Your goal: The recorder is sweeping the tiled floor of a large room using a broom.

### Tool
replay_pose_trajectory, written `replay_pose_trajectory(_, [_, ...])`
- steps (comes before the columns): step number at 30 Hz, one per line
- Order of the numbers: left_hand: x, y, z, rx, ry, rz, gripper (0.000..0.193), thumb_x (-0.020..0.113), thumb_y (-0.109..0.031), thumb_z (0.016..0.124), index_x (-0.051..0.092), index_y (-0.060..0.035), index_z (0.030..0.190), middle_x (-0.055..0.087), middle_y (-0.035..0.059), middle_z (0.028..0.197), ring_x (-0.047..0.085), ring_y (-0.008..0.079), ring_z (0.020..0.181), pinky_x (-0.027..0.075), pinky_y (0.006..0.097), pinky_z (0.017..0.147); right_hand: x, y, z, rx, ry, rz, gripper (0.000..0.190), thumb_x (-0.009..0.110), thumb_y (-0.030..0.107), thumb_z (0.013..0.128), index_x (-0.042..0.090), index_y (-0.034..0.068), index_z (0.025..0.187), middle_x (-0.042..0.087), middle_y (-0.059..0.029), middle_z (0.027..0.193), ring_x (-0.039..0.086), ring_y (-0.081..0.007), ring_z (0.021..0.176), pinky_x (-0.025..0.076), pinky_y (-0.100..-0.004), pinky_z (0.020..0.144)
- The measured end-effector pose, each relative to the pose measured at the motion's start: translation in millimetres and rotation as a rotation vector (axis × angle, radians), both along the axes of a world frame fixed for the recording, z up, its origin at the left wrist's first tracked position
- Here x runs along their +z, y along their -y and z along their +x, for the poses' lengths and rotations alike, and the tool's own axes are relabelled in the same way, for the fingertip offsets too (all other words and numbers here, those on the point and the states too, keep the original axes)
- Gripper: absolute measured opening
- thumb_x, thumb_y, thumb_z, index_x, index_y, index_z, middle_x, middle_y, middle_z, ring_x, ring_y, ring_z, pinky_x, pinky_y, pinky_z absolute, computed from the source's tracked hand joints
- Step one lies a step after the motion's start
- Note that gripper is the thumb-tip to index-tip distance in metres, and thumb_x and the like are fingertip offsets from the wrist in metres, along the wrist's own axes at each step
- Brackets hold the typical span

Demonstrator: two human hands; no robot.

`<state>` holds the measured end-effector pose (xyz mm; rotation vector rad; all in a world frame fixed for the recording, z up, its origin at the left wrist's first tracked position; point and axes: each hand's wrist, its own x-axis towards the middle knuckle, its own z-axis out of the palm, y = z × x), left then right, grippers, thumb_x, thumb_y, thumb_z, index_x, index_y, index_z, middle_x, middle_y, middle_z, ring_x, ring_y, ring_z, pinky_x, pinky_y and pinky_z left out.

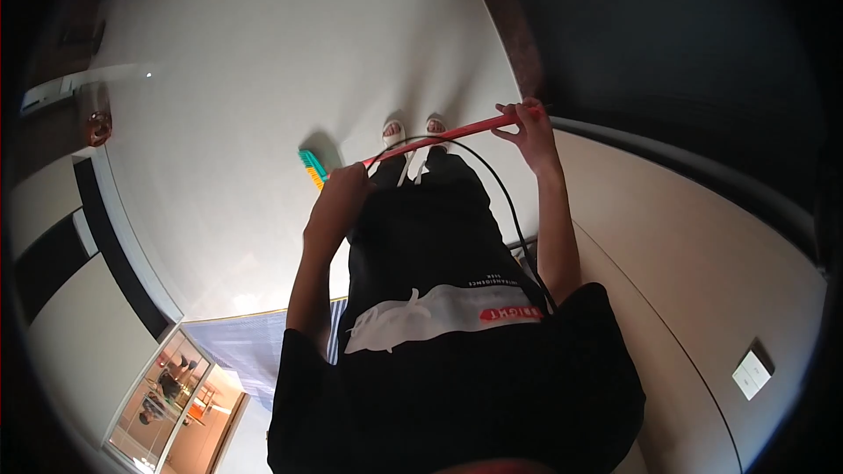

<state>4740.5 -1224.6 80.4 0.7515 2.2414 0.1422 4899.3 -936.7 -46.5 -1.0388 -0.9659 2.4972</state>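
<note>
A broom with a red handle (474, 128) runs slantwise across in front of my body. My left hand (346, 181) is closed around the handle at its lower left part. At the upper right end, my right hand (532, 131) grips the handle with its fingers, some of them spread. Beyond my left hand shows the broom head with green and yellow bristles (312, 166); whether it touches the floor I cannot tell. A thin black cable (490, 168) arcs over the handle. Below the handle are my feet in light sandals (394, 133).
Pale floor (263, 66) stretches ahead and left. A large dark panel (658, 46) and a light wall (658, 204) with a switch (753, 374) stand at my right. Blue patterned cloth (244, 339) lies at lower left, near a glazed door (158, 401) showing a person. An orange-red object (99, 128) is far left.
</note>
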Motion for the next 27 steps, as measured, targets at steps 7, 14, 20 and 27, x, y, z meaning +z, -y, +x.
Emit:
replay_pose_trajectory(7, [47,32,37,0.03,0.685,0.369,0.013,0.048,-0.012,0.091,0.051,-0.0041,0.101,0.062,0.014,0.082,0.061,0.0321,0.074,0.047,0.0383,0.067,-5,-14,-2,0.335,-0.085,-0.01,0.03,0.059,0.01,0.087,0.044,0.009,0.113,0.059,-0.0088,0.102,0.051,-0.0243,0.115,0.047,-0.0434,0.093])
replay_pose_trajectory(14, [22,30,54,0.028,0.215,0.076,0.02,0.049,-0.013,0.088,0.049,-0.0079,0.107,0.062,0.0172,0.083,0.062,0.0355,0.08,0.048,0.043,0.064,-3,74,-38,1.037,-0.37,0.324,0.033,0.066,0.009,0.081,0.051,0.008,0.111,0.045,-0.0117,0.131,0.039,-0.0223,0.127,0.032,-0.034,0.105])
replay_pose_trajectory(20, [6,28,42,-0.272,-0.125,0.268,0.038,0.054,-0.011,0.078,0.053,-0.0172,0.115,0.05,0.0103,0.098,0.06,0.0269,0.088,0.052,0.036,0.069,10,89,-58,1.159,-0.474,0.476,0.053,0.075,0.016,0.074,0.046,0.01,0.117,0.043,-0.0108,0.129,0.039,-0.0234,0.125,0.032,-0.036,0.104])
replay_pose_trajectory(27, [-31,36,35,-0.493,-0.398,0.49,0.055,0.056,-0.012,0.077,0.043,-0.016,0.129,0.043,0.0164,0.123,0.047,0.0327,0.113,0.042,0.043,0.091,-7,101,-56,1.087,-0.303,0.578,0.024,0.069,0.018,0.08,0.055,0.007,0.096,0.057,-0.0105,0.113,0.053,-0.0184,0.107,0.041,-0.0326,0.093])
